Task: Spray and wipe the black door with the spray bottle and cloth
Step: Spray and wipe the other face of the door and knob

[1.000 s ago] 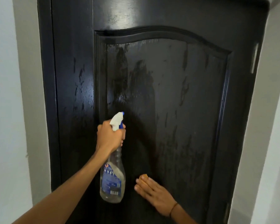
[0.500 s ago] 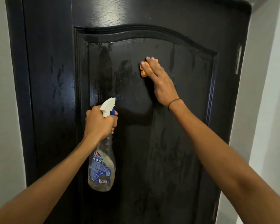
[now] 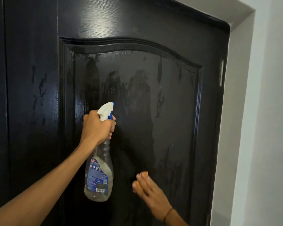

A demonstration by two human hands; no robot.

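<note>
The black door (image 3: 170, 103) fills the view, its arched panel streaked with wet smears. My left hand (image 3: 96, 126) grips the neck of a clear spray bottle (image 3: 99, 175) with a white and blue trigger head, held upright close to the panel's left side. My right hand (image 3: 151, 191) lies flat with straight fingers on the lower part of the panel, pressing an orange cloth (image 3: 143, 176) against the door. Only a small edge of the cloth shows past the fingertips.
A white wall (image 3: 268, 128) and door frame run down the right side. A metal hinge (image 3: 221, 73) sits on the door's right edge. A strip of pale wall shows at the far left.
My right hand with the cloth has swept down from the upper panel to the lower panel. The left hand keeps the bottle in about the same place.
</note>
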